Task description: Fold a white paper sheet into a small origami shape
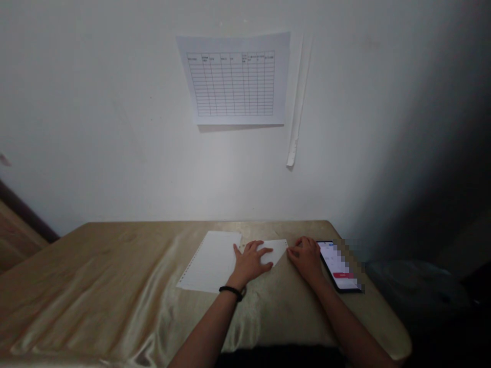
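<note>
Small paper (280, 248): laid on the cloth (134, 276), partly covered; light, limp and easily creased, presumably, best taken by its edges
Left hand (248, 261): rested across it, fingers spread
Right hand (308, 257): fingers bent at its holed edge; whether it is pinched cannot be seen

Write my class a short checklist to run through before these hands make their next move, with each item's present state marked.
1. Left hand resting over the right-hand paper, fingers spread: ok.
2. Right hand at that paper's right edge: ok.
3. Right hand's fingertips firmly pinching the paper: cannot tell, the grip is too small to make out.
4. Left-hand sheet lying on the cloth: ok.
5. Phone clear of the right hand: cannot tell; they overlap or nearly meet in this view.
6. Cloth smooth all over: not ok, folds show on the left.
</note>
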Motion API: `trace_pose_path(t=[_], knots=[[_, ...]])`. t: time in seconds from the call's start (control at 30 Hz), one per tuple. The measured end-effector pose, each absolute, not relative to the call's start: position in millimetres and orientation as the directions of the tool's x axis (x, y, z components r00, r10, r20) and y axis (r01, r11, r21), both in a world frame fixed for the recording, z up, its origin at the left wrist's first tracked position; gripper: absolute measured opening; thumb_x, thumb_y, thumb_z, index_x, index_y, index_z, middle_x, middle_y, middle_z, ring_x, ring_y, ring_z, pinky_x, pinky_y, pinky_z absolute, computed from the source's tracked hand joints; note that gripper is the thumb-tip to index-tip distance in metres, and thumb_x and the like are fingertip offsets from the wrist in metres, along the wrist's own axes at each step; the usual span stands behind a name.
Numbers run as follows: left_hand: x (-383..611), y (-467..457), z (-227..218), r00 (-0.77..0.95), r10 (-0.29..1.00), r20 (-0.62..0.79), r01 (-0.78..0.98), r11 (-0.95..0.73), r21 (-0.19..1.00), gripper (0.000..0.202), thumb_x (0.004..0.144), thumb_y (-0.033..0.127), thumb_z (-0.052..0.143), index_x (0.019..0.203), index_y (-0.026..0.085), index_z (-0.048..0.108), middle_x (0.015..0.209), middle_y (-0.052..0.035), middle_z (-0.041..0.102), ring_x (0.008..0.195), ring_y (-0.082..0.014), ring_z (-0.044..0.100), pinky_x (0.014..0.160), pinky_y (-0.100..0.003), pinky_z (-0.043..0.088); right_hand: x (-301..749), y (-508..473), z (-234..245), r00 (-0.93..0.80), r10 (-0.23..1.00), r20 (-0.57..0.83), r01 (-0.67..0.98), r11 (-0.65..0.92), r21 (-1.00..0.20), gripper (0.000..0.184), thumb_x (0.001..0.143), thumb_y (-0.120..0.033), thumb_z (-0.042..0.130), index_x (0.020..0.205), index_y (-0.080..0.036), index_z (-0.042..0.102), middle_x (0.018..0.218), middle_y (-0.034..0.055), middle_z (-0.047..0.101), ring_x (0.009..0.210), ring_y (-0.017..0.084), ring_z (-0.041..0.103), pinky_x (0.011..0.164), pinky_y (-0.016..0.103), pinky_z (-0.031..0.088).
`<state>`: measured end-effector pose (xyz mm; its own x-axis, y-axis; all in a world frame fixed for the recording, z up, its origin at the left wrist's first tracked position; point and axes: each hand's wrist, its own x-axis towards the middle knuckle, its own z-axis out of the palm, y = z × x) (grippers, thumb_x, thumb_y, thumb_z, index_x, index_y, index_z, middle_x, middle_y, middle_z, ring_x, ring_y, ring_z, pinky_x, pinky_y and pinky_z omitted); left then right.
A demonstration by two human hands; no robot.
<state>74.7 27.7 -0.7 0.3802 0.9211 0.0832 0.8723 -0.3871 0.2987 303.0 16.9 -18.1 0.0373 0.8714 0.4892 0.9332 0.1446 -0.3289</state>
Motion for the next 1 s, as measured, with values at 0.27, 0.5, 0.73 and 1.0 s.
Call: trace_pose_path(t=[0.27,0.5,0.73,1.0], knots=[[76,26,3,0.373,0.926,0.061,0.888,-0.375,0.266,0.051,0.084,0.059,0.063,0.133,0.050,0.055,0.153,0.0006,0.043,0.142,-0.0368,0.033,0.107,-0.084,0.001,299,16,-16,0.085,0.877,0.473,0.934,0.096,-0.345,0.017,0.088,-0.032,0.063,0.082,-0.027,0.078,0.101,0.0108,0.059,0.104,0.031,0.047,0.097,0.050,0.032],[75,26,1,0.377,0.923,0.077,0.883,-0.384,0.270,0.050,0.084,0.059,0.063,0.133,0.050,0.055,0.153,0.0015,0.044,0.142,-0.0368,0.033,0.106,-0.085,0.000,298,15,-15,0.079,0.862,0.501,0.953,0.082,-0.291,0.017,0.089,-0.030,0.062,0.082,-0.027,0.077,0.099,0.0094,0.058,0.105,0.028,0.046,0.101,0.050,0.030],[76,25,-1,0.377,0.921,0.097,0.886,-0.390,0.250,0.047,0.086,0.061,0.059,0.132,0.051,0.055,0.152,0.0017,0.044,0.141,-0.0371,0.033,0.105,-0.086,0.000,302,20,-26,-0.027,0.866,0.499,0.861,0.274,-0.428,0.014,0.087,-0.029,0.064,0.084,-0.026,0.078,0.109,0.0088,0.060,0.108,0.026,0.050,0.099,0.041,0.039],[76,25,1,0.376,0.922,0.098,0.878,-0.388,0.280,0.049,0.085,0.061,0.061,0.133,0.049,0.056,0.152,-0.0001,0.045,0.141,-0.0363,0.034,0.106,-0.084,-0.002,301,23,-25,-0.126,0.918,0.376,0.781,0.325,-0.534,0.008,0.080,-0.026,0.068,0.082,-0.027,0.076,0.114,0.0065,0.062,0.114,0.025,0.049,0.104,0.041,0.038]])
